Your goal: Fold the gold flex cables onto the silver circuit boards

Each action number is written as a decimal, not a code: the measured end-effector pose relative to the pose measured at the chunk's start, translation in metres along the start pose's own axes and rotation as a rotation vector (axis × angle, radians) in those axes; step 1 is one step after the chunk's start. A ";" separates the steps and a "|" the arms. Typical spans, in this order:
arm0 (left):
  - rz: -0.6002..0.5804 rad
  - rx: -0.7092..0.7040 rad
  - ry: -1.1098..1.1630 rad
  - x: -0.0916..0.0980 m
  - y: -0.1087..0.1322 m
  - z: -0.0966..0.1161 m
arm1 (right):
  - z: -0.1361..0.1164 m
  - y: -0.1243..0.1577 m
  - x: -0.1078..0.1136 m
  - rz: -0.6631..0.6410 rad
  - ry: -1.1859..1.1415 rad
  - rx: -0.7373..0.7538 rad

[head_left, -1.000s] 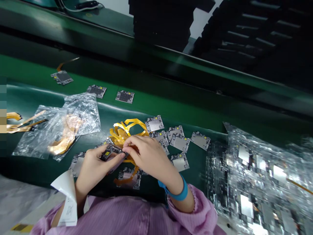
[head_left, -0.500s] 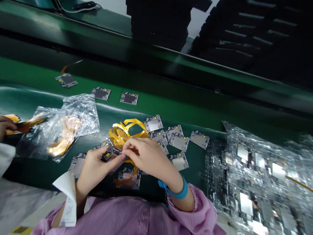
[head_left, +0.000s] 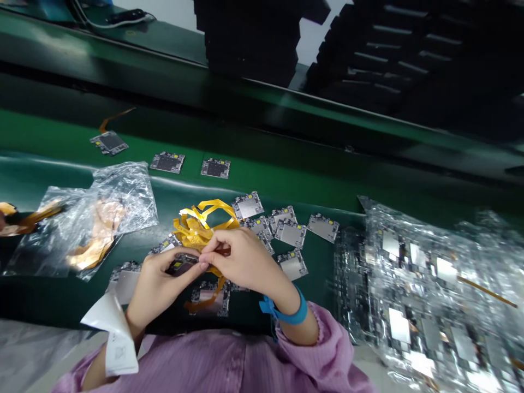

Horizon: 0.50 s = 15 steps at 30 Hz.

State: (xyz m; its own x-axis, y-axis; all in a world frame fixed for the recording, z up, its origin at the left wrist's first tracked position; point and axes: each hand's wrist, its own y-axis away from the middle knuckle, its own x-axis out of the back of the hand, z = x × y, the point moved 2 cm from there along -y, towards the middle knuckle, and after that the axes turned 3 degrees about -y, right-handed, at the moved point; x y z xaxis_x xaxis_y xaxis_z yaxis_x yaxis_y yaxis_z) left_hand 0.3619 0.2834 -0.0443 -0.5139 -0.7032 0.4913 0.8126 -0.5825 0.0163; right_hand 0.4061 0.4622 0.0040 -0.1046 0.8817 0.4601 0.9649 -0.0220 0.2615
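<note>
My left hand (head_left: 158, 286) is closed on a small circuit board (head_left: 178, 266), gripping it by its edges. Against that board's right edge, the fingers of my right hand (head_left: 239, 259) pinch an orange flex cable (head_left: 224, 251), mostly covered by the fingertips. A heap of yellow flex cables (head_left: 192, 226) lies just beyond my hands. Loose boards surround them: one board (head_left: 291, 233) among several to the right, another (head_left: 125, 283) by my left wrist. A board (head_left: 213, 297) with an orange cable across it lies nearest my body.
Clear plastic bags (head_left: 123, 196) with flex cables lie to the left, near another person's hand (head_left: 3, 222). Three boards, including one (head_left: 215, 168), sit on the green strip behind. Stacked clear trays (head_left: 434, 295) of boards stand right. Black stacked trays (head_left: 254, 43) rise at the back.
The view has shifted slightly. My fingers have drawn closer together at the board's edge, the left ones now covering more of it. The other person's hand has moved left, mostly out of view.
</note>
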 end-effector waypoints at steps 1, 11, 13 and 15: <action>-0.007 -0.011 0.007 -0.001 0.000 0.000 | 0.002 0.002 0.001 -0.015 -0.019 0.018; 0.079 -0.071 -0.001 -0.019 -0.009 0.022 | 0.006 0.069 0.013 0.672 0.307 0.399; 0.037 -0.110 0.012 -0.025 -0.010 0.034 | 0.011 0.081 0.012 0.672 0.331 0.414; -0.010 -0.153 0.022 -0.031 -0.009 0.045 | 0.017 0.090 0.012 0.687 0.342 0.411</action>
State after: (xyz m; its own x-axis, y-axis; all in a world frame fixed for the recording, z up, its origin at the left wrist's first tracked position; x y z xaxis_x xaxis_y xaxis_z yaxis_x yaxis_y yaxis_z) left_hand 0.3829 0.3290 -0.0203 -0.5291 -0.7048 0.4726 0.7567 -0.6439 -0.1130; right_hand 0.4960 0.4788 0.0186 0.5294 0.5444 0.6507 0.8447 -0.2668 -0.4640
